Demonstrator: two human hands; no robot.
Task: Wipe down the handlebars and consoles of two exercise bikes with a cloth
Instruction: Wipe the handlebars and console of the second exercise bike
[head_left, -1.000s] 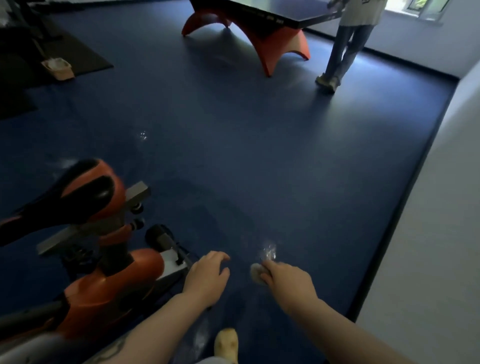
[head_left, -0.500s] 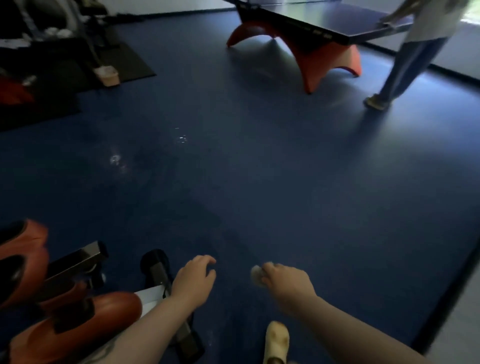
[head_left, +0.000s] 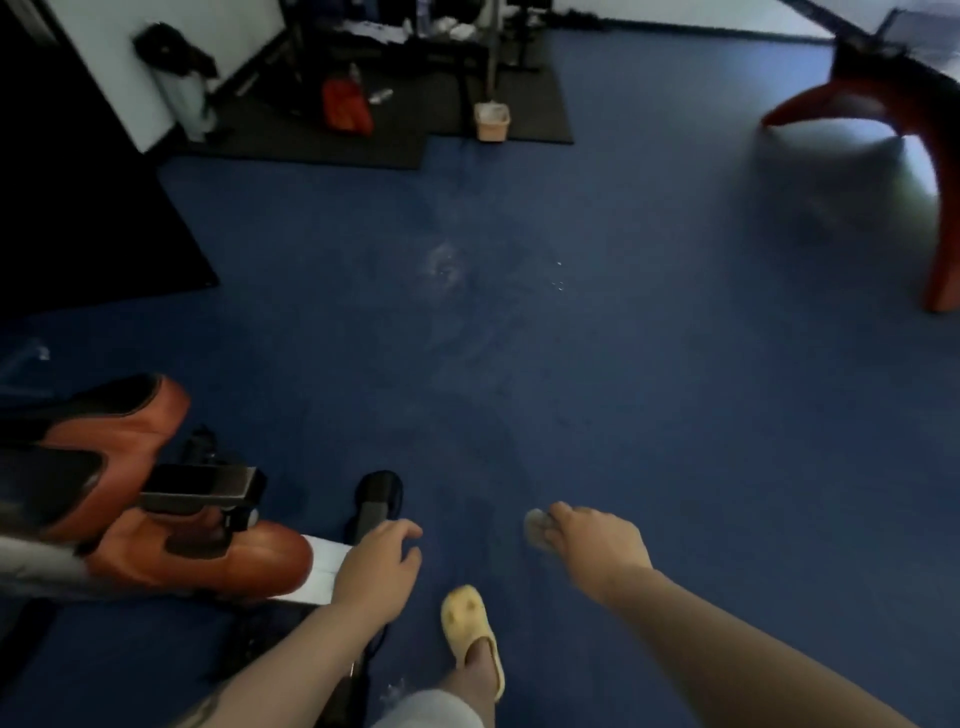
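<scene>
Swung leftward past the bike (head_left: 156, 519), right hand (head_left: 597, 545) fingers pinching soft, light wadded cloth (head_left: 535, 527), left hand (head_left: 379, 571) fingers loosely curled, empty; best bunched in palm.

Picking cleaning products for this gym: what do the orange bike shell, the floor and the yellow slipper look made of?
Orange bike shell: likely moulded plastic, glossy, with smooth rounded curves and soft highlights. Floor: probably vinyl or rubber sheet, blue, seamless, with a faint sheen and scuffs. Yellow slipper: looks like soft foam or rubber, matte, thick and rounded.
</scene>
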